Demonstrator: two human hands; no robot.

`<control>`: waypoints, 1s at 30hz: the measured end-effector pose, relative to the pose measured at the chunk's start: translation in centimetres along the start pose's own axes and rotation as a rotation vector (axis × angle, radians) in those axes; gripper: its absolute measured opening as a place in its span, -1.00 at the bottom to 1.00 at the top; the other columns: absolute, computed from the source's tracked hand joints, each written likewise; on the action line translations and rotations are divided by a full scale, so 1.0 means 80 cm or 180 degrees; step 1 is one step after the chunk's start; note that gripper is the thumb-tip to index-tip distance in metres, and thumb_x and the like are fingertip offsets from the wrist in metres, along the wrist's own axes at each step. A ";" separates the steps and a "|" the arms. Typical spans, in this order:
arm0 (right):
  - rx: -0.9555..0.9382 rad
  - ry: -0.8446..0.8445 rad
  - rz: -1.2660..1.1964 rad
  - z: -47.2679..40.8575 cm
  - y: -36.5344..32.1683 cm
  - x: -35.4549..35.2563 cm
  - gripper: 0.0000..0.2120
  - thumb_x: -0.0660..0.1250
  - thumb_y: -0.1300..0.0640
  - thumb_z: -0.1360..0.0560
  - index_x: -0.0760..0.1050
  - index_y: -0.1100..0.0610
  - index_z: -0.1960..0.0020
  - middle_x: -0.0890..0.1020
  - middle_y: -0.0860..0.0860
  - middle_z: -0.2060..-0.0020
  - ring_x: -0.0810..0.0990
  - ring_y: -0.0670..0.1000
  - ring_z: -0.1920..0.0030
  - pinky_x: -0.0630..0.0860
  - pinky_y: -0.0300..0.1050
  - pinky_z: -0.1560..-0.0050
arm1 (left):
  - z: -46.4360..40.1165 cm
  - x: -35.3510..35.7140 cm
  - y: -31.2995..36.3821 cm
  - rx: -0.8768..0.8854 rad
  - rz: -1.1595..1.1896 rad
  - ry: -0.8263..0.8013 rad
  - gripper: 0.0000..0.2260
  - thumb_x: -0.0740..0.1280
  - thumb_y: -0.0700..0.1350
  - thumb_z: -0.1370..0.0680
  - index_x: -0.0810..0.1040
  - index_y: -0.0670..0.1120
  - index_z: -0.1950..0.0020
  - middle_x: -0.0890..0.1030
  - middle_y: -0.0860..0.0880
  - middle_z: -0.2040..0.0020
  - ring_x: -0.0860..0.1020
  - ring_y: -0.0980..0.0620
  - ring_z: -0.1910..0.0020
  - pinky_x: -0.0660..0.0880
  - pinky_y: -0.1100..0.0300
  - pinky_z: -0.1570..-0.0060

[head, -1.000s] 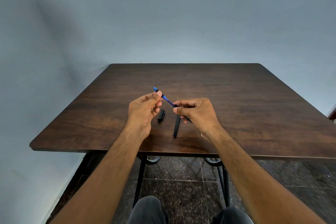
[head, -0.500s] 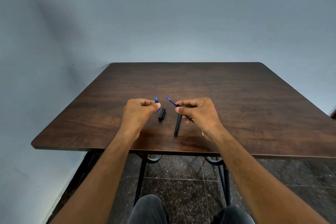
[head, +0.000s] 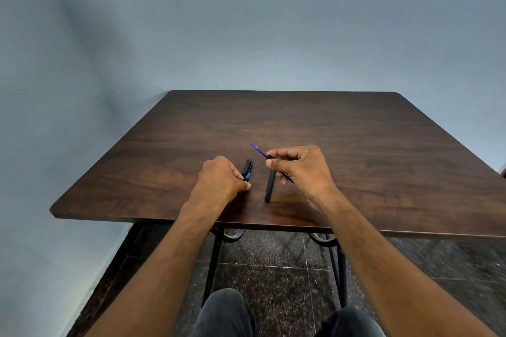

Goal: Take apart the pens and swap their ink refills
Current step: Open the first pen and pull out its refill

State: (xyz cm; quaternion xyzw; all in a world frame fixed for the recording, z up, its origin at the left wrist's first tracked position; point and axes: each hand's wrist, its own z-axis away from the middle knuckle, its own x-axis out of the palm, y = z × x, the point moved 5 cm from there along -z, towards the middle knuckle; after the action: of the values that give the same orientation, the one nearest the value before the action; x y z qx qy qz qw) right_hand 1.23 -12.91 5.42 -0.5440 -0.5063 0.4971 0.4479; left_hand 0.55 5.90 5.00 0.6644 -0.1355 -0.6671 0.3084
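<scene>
Blue showed at two spots: the thin ink refill (head: 258, 150) that stuck out past the fingertips of the right hand (head: 299, 172), and a small blue tip piece (head: 247, 176) at the fingertips of the left hand (head: 220, 182). The right hand's thumb and forefinger were closed on a dark pen body (head: 287, 175) that carried the refill, pointing away and to the left. The left hand was curled low on the table (head: 383, 161), its fingers together at the blue piece, right beside a short black cap (head: 247, 166); whether it still gripped the piece I cannot tell. A long black pen barrel (head: 270, 186) lay between the two hands. To do the step well, the left hand should probably let the small piece rest flat so it cannot roll, then pull the refill straight along its length.
</scene>
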 end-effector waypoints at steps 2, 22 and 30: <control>-0.0005 0.0000 0.0001 0.000 0.000 0.001 -0.87 0.53 0.32 -0.42 0.73 0.19 0.04 0.68 0.15 0.30 0.55 0.02 0.34 0.53 -0.11 0.33 | -0.001 0.001 0.001 -0.0056 -0.0032 -0.0020 -0.87 0.62 -0.01 -0.39 0.69 0.03 0.23 0.60 0.05 0.31 0.56 0.14 0.26 0.48 0.21 0.16; -0.0012 -0.0009 0.0088 -0.003 0.003 0.001 -0.88 0.55 0.29 -0.42 0.73 0.17 0.05 0.71 0.09 0.32 0.60 -0.02 0.36 0.59 -0.09 0.32 | 0.007 -0.016 0.005 0.0561 0.0635 0.0490 -0.85 0.64 -0.09 -0.36 0.69 0.06 0.21 0.67 0.11 0.29 0.60 0.25 0.26 0.43 0.39 0.29; 0.0013 0.0014 0.0128 -0.004 -0.002 0.003 -0.93 0.56 0.25 -0.42 0.73 0.14 0.11 0.74 0.08 0.33 0.69 0.02 0.32 0.65 -0.05 0.23 | 0.015 -0.023 0.019 0.0792 0.1028 0.0593 -0.88 0.61 -0.10 -0.39 0.74 -0.01 0.12 0.69 0.10 0.25 0.62 0.26 0.24 0.42 0.53 0.31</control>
State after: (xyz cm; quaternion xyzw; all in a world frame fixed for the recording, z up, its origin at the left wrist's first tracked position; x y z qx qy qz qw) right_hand 1.53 -12.68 5.60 -0.5543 -0.4932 0.5059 0.4400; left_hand -0.43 5.53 7.46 0.7258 -0.2923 -0.5229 0.3381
